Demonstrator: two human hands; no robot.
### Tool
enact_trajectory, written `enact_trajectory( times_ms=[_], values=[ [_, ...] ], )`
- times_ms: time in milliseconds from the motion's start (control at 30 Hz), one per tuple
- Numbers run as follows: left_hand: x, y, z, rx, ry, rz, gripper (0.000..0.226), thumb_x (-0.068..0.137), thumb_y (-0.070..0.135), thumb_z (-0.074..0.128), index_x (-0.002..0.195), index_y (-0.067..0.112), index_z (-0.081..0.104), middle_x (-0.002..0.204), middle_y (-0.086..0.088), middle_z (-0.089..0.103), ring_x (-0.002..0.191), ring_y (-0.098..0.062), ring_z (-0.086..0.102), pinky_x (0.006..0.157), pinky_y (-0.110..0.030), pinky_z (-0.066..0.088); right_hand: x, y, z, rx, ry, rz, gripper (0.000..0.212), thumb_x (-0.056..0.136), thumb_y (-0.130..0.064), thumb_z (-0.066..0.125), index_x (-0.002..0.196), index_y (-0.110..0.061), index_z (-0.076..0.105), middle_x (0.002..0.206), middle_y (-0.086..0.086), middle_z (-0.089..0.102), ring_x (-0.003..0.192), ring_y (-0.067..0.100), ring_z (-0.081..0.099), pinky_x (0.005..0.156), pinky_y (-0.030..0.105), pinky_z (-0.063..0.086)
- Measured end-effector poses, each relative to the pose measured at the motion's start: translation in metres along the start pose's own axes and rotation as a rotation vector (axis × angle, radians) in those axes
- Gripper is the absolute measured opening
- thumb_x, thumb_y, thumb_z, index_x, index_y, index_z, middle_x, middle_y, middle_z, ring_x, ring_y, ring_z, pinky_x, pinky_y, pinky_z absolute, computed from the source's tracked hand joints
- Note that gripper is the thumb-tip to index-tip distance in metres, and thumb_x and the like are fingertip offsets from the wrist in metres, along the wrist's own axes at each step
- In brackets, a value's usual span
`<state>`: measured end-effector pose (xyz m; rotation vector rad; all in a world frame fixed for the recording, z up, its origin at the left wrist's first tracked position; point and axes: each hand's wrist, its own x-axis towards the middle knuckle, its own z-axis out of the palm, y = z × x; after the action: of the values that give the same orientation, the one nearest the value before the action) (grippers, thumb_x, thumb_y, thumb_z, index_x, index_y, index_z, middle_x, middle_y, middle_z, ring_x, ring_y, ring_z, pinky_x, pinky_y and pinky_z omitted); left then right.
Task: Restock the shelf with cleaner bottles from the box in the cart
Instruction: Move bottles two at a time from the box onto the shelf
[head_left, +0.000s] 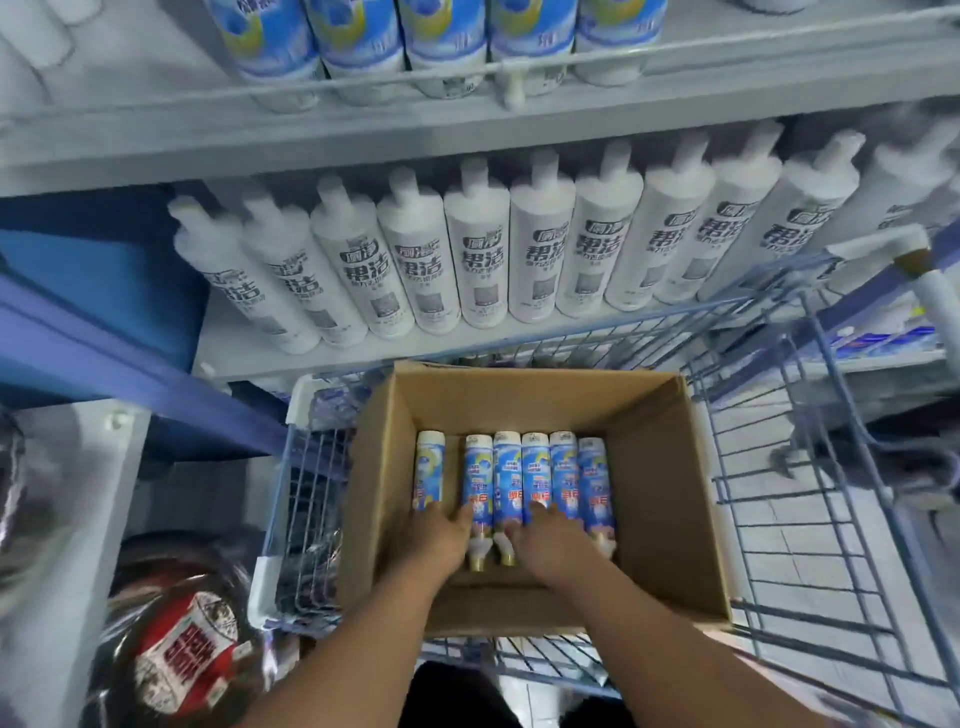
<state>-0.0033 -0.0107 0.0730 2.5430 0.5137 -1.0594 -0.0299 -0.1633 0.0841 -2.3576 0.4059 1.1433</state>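
Cleaner bottles (519, 480), six lying side by side, fill the cardboard box (670, 499) in the blue wire cart (810, 467). Left hand (434, 538) and right hand (545, 540) reach in, fingers spread loosely over the bottles' near ends, gripping nothing yet. Best taken by the body, one per hand. Matching stock lines the top shelf (675, 73) at 12 o'clock; white bottles (540, 254) crowd the shelf between.

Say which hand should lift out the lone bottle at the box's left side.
Probably left: the left hand already touches the lone bottle, while the right hand lies across the packed bottles.
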Motion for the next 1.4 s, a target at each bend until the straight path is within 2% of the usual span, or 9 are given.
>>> enact_trajectory(
  times_ms=[267,367,500,700,833,967,1100,1233,1400],
  values=[
    [0.076,-0.017,0.065,-0.243,-0.008,-0.268,0.057,0.104,0.039,0.042,0.147,0.002,0.040,0.150,-0.021,0.041,0.138,-0.030,0.038,0.106,-0.026,0.023,0.088,0.005,0.063,0.420,-0.239,0.231,0.060,0.105,-0.046,0.034,0.141,0.000,0.047,0.144,0.021,0.050,0.133,0.037,0.046,0.112,0.041,0.036],
    [0.116,-0.021,0.088,-0.419,0.025,-0.390,0.057,0.102,0.037,0.048,0.145,-0.001,0.041,0.148,-0.022,0.045,0.135,-0.033,0.044,0.106,-0.030,0.033,0.129,0.011,0.082,0.536,-0.303,0.300,0.058,0.104,-0.049,0.038,0.144,-0.008,0.047,0.147,0.015,0.048,0.135,0.032,0.045,0.113,0.037,0.034],
    [0.158,-0.036,0.118,-0.645,0.039,-0.495,0.054,0.103,0.035,0.047,0.146,0.003,0.040,0.145,-0.021,0.049,0.130,-0.036,0.050,0.107,-0.040,0.040,0.164,0.014,0.106,0.865,-0.388,0.396,0.045,0.104,-0.040,0.047,0.135,-0.009,0.055,0.121,0.010,0.059,0.100,0.019,0.056,0.085,0.027,0.043],
    [0.188,-0.052,0.147,-0.804,0.110,-0.570,0.058,0.100,0.046,0.049,0.144,0.009,0.046,0.140,-0.020,0.054,0.124,-0.037,0.054,0.104,-0.042,0.043,0.209,0.017,0.174,1.295,-0.276,0.508,0.062,0.081,-0.034,0.080,0.133,-0.017,0.053,0.120,0.009,0.069,0.101,0.020,0.071,0.061,0.027,0.059],
    [0.188,-0.058,0.160,-0.959,-0.001,-0.635,0.089,0.071,0.068,0.073,0.138,0.013,0.052,0.126,-0.010,0.065,0.109,-0.031,0.065,0.081,-0.038,0.054,0.205,-0.001,0.163,1.308,-0.436,0.504,0.035,0.094,-0.035,0.065,0.124,-0.017,0.060,0.111,0.006,0.072,0.103,0.024,0.068,0.094,0.044,0.057],
    [0.189,-0.059,0.160,-1.013,-0.048,-0.584,0.068,0.081,0.052,0.074,0.131,0.011,0.053,0.114,-0.013,0.071,0.096,-0.027,0.071,0.061,-0.030,0.051,0.194,-0.003,0.145,1.247,-0.351,0.532,0.007,0.101,-0.022,0.056,0.097,-0.019,0.060,0.090,0.002,0.067,0.096,0.021,0.065,0.100,0.044,0.052],
    [0.186,-0.058,0.153,-1.030,0.021,-0.581,0.062,0.077,0.030,0.083,0.126,0.005,0.054,0.113,-0.017,0.070,0.092,-0.029,0.072,0.055,-0.029,0.053,0.181,0.000,0.137,1.266,-0.351,0.511,0.012,0.091,-0.027,0.072,0.093,-0.020,0.061,0.095,0.002,0.070,0.094,0.019,0.066,0.096,0.040,0.053],
    [0.161,-0.046,0.131,-1.057,-0.049,-0.507,0.054,0.078,0.033,0.082,0.120,0.010,0.057,0.107,-0.008,0.072,0.083,-0.021,0.072,0.051,-0.026,0.052,0.169,0.006,0.125,1.186,-0.298,0.383,0.066,0.057,-0.054,0.085,0.113,-0.024,0.066,0.110,-0.003,0.074,0.107,0.022,0.067,0.098,0.047,0.053],
    [0.123,-0.017,0.092,-1.025,-0.040,-0.403,0.045,0.084,0.038,0.076,0.110,0.007,0.057,0.102,-0.008,0.068,0.071,-0.014,0.064,0.050,-0.023,0.044,0.143,0.010,0.092,1.301,-0.257,0.368,0.072,0.052,-0.043,0.094,0.114,-0.017,0.070,0.107,0.002,0.077,0.106,0.026,0.070,0.100,0.049,0.052]
  ],
)
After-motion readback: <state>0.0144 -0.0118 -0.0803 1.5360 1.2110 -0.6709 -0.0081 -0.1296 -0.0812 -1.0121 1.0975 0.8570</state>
